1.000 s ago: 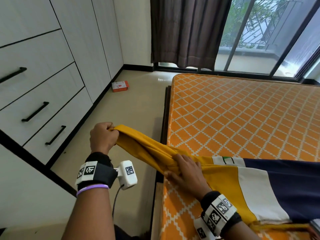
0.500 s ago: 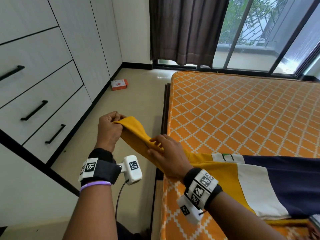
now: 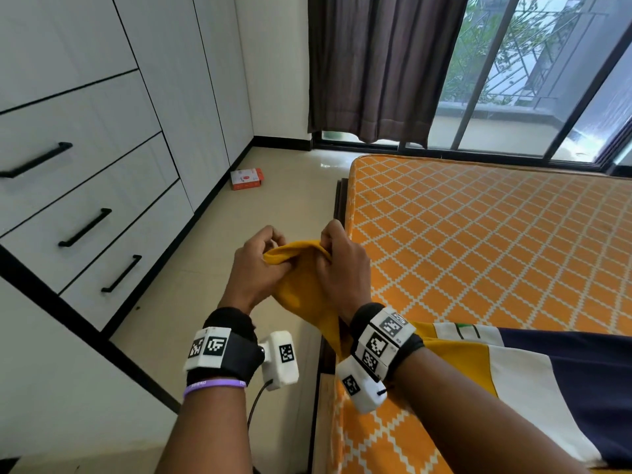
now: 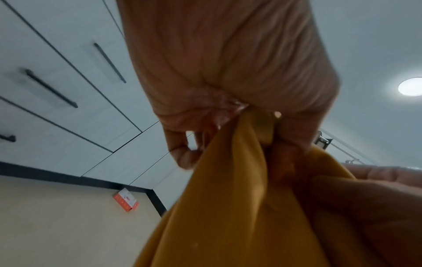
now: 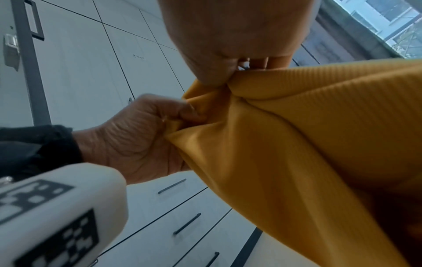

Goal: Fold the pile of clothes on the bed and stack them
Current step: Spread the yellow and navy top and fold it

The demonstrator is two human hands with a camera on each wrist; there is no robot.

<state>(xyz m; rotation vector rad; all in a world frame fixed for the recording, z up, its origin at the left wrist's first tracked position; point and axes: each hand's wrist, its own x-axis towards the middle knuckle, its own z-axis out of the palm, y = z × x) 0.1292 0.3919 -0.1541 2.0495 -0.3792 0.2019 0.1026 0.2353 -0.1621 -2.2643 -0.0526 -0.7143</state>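
A yellow, white and navy shirt [image 3: 533, 381] lies across the near part of the orange bed [image 3: 478, 241]. Its yellow sleeve [image 3: 301, 285] is lifted off the bed's left edge, over the floor. My left hand [image 3: 263, 265] pinches the sleeve's end from the left, and my right hand [image 3: 338, 265] pinches the same end from the right, the two hands close together. In the left wrist view the yellow cloth [image 4: 228, 207] hangs from curled fingers [image 4: 182, 155]. In the right wrist view the sleeve [image 5: 297, 135] is bunched between both hands.
White drawers with black handles [image 3: 85, 227] line the left wall. A small orange box [image 3: 246, 178] lies on the beige floor. A dark curtain [image 3: 383, 66] and sliding glass doors stand beyond the bed. The patterned mattress stretches far and right of the shirt.
My right hand slid up the sleeve from the bed's edge to the sleeve's end, beside my left hand. Both hands rose and came together; the sleeve now hangs bunched between them.
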